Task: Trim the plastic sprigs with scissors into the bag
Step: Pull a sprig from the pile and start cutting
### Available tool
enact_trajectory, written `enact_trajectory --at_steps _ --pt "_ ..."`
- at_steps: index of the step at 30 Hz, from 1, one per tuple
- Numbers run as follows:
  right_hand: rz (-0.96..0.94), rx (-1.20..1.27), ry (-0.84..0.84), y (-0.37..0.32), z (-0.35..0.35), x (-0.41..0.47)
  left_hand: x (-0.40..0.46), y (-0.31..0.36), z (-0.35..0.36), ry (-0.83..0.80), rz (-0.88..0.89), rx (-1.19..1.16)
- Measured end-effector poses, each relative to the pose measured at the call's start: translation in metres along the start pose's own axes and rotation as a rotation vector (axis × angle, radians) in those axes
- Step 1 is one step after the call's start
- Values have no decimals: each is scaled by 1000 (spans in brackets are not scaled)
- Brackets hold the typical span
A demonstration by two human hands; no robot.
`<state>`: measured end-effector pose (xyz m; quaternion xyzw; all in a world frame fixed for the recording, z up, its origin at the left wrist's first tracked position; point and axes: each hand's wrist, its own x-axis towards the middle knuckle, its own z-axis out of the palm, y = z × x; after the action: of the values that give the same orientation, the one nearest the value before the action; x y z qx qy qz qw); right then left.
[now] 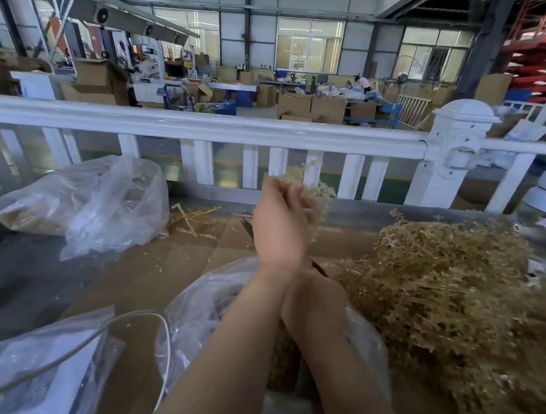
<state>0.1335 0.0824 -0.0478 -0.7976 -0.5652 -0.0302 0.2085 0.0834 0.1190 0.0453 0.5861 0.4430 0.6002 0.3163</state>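
Your left hand [280, 225] is raised above the open clear plastic bag [200, 312], fingers curled round a golden-tan plastic sprig [315, 189] whose long axis runs upright, tips toward the white railing [206, 128]. Your right hand [314, 304] sits beneath it, its grasp hidden; dark scissor blades [247, 227] poke out leftward. The loose sprig heap [448, 290] crowds the right.

Sprigs [454, 293] matt tan plastic, bristly; bags [111, 201] clear glossy crinkled film; table [177, 265] covered in matt brown cardboard; railing [206, 127] glossy white.
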Motion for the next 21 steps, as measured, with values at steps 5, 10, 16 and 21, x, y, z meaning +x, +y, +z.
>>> enact_trajectory --at_steps 5,10,16,21 --pt "194 37 86 8 -11 9 15 9 -35 -77 -255 -169" --pt "174 268 138 13 -18 10 -1 -26 -61 -368 -650 -44" --pt "1 490 266 11 -23 13 -16 -62 -66 -214 -601 -239" --pt "70 858 43 13 -22 19 -16 -69 -67 -183 -486 -558"
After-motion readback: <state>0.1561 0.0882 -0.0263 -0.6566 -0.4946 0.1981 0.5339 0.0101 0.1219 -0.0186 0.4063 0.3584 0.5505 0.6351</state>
